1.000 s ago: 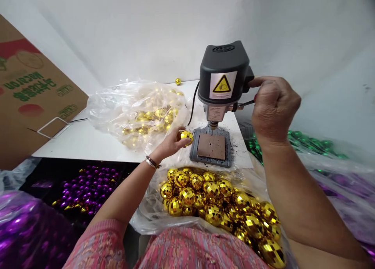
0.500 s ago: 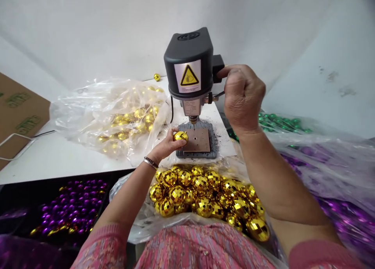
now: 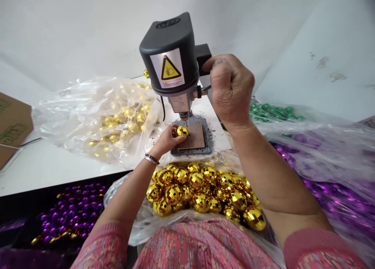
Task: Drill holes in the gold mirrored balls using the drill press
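A small black bench drill press (image 3: 171, 54) with a yellow warning label stands in front of me. My left hand (image 3: 167, 139) pinches a gold faceted ball (image 3: 182, 131) over the left part of the brown board (image 3: 195, 137) on the drill's base. The drill bit (image 3: 186, 122) points down close to the ball's upper right side; whether they touch I cannot tell. My right hand (image 3: 233, 89) is closed round the feed lever (image 3: 206, 88), most of which it hides. Its index finger reaches to the black box (image 3: 202, 58) on the drill's side.
Gold faceted balls (image 3: 200, 202) fill a plastic bag close to my body. Another clear bag (image 3: 73, 108) of gold balls lies at left, near a cardboard box (image 3: 14, 124). Purple beads (image 3: 70, 210) lie lower left. Green balls (image 3: 272, 112) and purple ones (image 3: 336, 198) lie at right.
My left hand has brought the gold ball rightward over the board, nearer the bit. My right hand stays on the lever. The whole view has shifted and tilted slightly.
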The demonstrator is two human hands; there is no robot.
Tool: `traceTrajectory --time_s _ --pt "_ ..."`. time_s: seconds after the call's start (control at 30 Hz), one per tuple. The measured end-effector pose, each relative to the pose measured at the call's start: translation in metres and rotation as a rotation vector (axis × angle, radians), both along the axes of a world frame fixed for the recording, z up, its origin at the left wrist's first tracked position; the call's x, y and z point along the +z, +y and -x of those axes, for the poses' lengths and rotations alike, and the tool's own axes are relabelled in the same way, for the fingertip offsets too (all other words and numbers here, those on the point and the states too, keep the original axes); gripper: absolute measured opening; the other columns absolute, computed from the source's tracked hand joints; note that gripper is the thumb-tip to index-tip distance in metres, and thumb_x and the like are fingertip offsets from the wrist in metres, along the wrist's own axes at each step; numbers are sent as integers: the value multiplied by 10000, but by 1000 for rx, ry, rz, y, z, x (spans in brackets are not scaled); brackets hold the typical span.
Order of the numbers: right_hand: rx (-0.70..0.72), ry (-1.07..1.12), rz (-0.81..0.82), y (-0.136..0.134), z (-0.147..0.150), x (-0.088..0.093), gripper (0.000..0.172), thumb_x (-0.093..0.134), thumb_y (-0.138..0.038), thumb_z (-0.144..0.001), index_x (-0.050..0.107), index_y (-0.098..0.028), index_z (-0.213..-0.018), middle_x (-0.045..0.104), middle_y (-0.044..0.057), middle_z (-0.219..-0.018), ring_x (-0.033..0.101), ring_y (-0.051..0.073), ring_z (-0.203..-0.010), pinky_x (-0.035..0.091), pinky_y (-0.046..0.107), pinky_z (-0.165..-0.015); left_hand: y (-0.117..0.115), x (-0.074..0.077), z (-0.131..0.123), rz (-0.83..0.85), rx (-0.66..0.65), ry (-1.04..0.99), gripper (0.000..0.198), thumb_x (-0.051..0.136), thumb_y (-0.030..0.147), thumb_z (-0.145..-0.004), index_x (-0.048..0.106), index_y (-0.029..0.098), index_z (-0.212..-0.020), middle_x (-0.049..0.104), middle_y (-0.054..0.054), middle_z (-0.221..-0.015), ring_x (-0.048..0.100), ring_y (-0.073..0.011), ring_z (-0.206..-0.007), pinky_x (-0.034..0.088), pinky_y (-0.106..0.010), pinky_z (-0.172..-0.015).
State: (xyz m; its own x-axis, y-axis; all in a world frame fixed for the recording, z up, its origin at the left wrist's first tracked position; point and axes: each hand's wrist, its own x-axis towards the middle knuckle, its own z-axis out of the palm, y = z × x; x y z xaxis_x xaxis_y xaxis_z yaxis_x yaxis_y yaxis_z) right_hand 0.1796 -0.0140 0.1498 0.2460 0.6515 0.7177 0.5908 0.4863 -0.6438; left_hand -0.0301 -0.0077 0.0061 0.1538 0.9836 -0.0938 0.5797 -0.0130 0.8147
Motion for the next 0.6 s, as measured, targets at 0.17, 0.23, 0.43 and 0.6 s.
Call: traceTrajectory --time_s 0.17,0.23,0.43,0.6 --pt "-87 20 86 11 3 18 294 432 -261 -997 634 -161 -808 623 -6 -777 482 62 -713 392 221 -742 7 -1 -4 13 15 -53 590 838 348 -707 637 161 -1229 726 -54 -937 654 -173 -842 538 -303 -790" --pt "-161 -6 165 20 4 29 298 454 -272 -999 643 -144 -808 629 -1 -792 457 64 -722 348 240 -744 10 -2 -4 25 14 -76 585 840 348 -707 649 161 -1227 734 -56 -933 656 -172 -841 541 -304 -797" --pt "-103 -3 270 47 2 50 427 341 -286 -1036 715 -143 -885 715 8 -919 638 115 -917 391 260 -908 13 -2 -8 28 8 -81 552 840 340 -703 672 173 -1202 747 -56 -965 663 -173 -865 543 -299 -807" --pt "-111 -1 287 56 2 49 471 285 -258 -1041 732 -142 -944 733 14 -954 681 136 -1009 417 272 -969 11 9 -13 14 -29 68 539 817 326 -720 670 159 -1210 736 -49 -971 640 -154 -806 530 -292 -775"
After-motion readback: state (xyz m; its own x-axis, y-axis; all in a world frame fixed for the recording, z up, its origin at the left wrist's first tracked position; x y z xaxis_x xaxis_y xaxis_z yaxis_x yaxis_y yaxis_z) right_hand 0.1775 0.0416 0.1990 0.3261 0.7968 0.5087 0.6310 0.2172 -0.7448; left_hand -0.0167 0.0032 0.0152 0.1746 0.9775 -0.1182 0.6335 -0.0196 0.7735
